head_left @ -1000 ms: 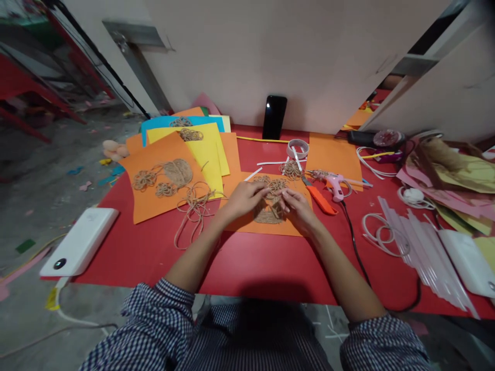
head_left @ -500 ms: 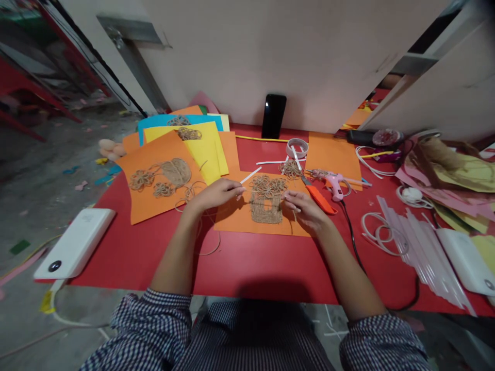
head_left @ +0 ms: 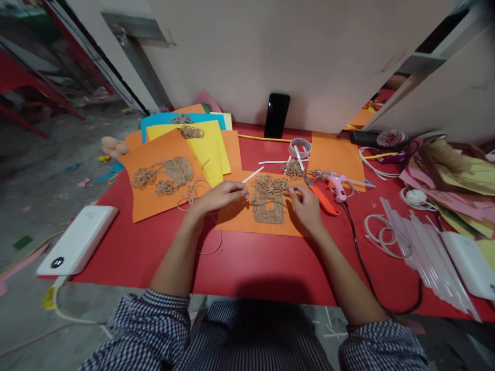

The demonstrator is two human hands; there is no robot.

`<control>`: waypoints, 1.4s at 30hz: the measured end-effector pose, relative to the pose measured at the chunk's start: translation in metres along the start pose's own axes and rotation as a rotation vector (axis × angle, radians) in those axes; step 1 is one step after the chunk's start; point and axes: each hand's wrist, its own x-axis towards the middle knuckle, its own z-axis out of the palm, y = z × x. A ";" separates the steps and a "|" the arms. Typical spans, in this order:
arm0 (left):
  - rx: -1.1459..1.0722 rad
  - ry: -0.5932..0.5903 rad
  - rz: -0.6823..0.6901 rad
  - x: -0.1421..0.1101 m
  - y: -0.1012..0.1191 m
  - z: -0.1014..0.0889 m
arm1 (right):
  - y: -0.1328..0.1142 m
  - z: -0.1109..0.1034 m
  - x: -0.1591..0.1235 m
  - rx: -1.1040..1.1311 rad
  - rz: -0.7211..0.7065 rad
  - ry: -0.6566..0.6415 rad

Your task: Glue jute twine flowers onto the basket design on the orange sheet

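An orange sheet [head_left: 235, 221] lies before me, bearing a basket-like shape of brown jute twine [head_left: 268, 211] with looped twine flowers [head_left: 269, 185] along its top. To its left, my left hand [head_left: 222, 197] is closed in a pinch on a thin strand of twine that trails toward the loose tangle [head_left: 193, 193] under the wrist. On the other side, my right hand [head_left: 307, 206] pinches the strand beside the flowers; the line between the hands is faint. Behind the right hand lie an orange utility knife [head_left: 324, 200] and a pink glue gun [head_left: 337, 186].
Another orange sheet [head_left: 154, 154] with twine shapes overlaps yellow paper [head_left: 216, 147] at left. A phone [head_left: 277, 116] leans on the wall, near a tape roll [head_left: 300, 148]. Glue sticks [head_left: 421, 252] and a cable [head_left: 353, 252] lie right; a white power bank [head_left: 79, 239] sits left.
My hands have moved apart from over the twine basket to either side of it, uncovering it. The left hand drew leftward with the strand, and the right fingers shifted up slightly toward the flowers.
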 end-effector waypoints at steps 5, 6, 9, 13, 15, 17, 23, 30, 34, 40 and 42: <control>0.007 0.007 0.040 0.006 0.019 0.024 | -0.015 0.016 -0.009 -0.539 -0.373 0.106; 0.003 0.004 0.048 0.007 0.021 0.029 | -0.017 0.020 -0.011 -0.579 -0.417 0.068; 0.015 0.012 0.072 0.010 0.024 0.039 | -0.016 0.028 -0.014 -0.667 -0.491 -0.001; 0.057 0.033 0.097 0.012 0.020 0.042 | -0.009 0.029 -0.014 -0.755 -0.510 0.009; 0.101 0.051 0.096 0.012 0.018 0.042 | -0.008 0.026 -0.014 -0.774 -0.503 0.030; 0.143 0.074 0.087 0.013 0.015 0.043 | -0.007 0.024 -0.014 -0.791 -0.495 0.046; 0.172 0.103 0.089 0.016 0.010 0.051 | -0.008 0.026 -0.015 -0.861 -0.569 0.057; 0.121 0.088 0.104 0.017 0.014 0.056 | -0.006 0.031 -0.017 -0.923 -0.608 0.024; 0.118 0.098 0.117 0.017 0.014 0.056 | -0.006 0.030 -0.017 -0.905 -0.604 0.028; 0.128 0.108 0.140 0.016 0.016 0.056 | -0.009 0.030 -0.015 -0.975 -0.609 0.081; 0.119 0.103 0.139 0.016 0.016 0.056 | -0.010 0.029 -0.014 -0.993 -0.603 0.113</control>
